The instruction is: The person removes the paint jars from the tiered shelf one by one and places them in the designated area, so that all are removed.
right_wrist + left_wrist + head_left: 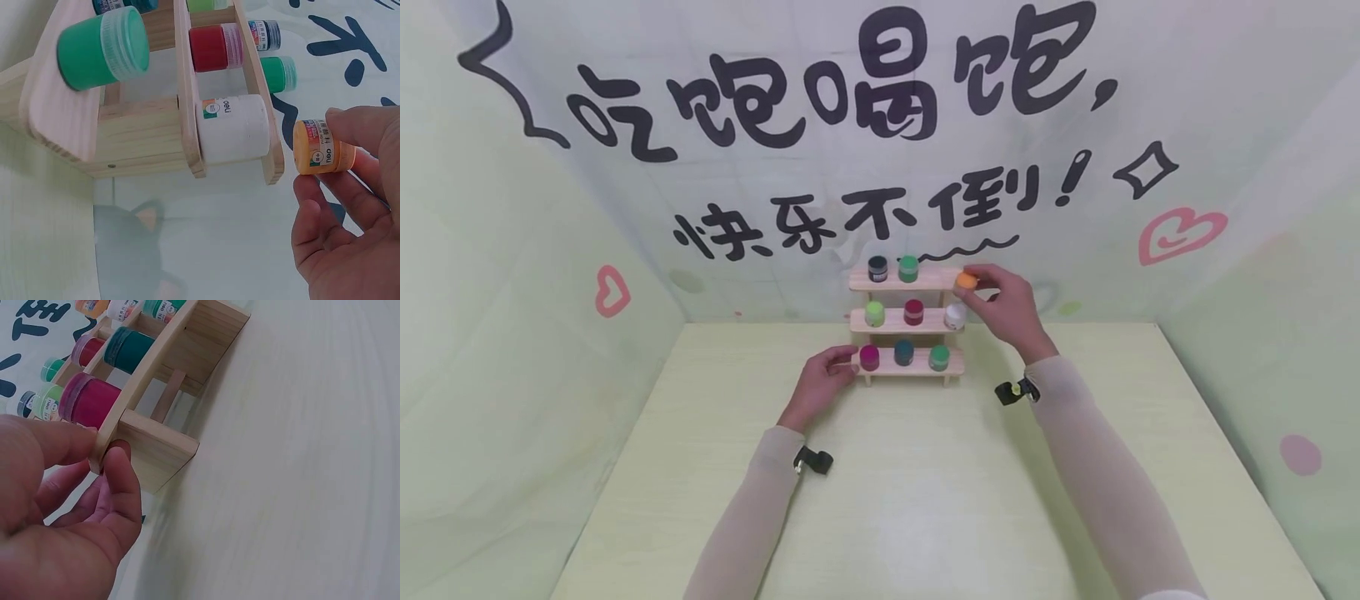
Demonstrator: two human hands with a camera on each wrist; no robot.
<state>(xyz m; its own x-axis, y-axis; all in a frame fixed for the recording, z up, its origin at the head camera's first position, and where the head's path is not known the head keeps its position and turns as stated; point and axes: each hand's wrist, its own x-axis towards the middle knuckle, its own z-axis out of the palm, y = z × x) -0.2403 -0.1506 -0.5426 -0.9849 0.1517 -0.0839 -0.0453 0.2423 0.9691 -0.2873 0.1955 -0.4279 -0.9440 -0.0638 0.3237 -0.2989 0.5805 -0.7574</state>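
A three-tier wooden rack (917, 374) holds several small paint jars. My right hand (1009, 308) pinches an orange paint jar (317, 147) between thumb and fingers, at the right end of the top tier. In the right wrist view that jar hangs just off the top board's edge, above the white jar (234, 129) of the middle tier. With thumb and fingertips, my left hand (75, 487) grips the left end of the bottom board (107, 434), beside the magenta jar (94, 402). Teal (904, 353) and green (939, 358) jars share that bottom tier.
On the top tier stand a black jar (877, 268) and a green jar (908, 268). Lime (875, 313) and red (913, 312) jars sit on the middle one. Behind the rack hangs a printed cloth (760, 175); a pale wooden table (895, 500) extends in front.
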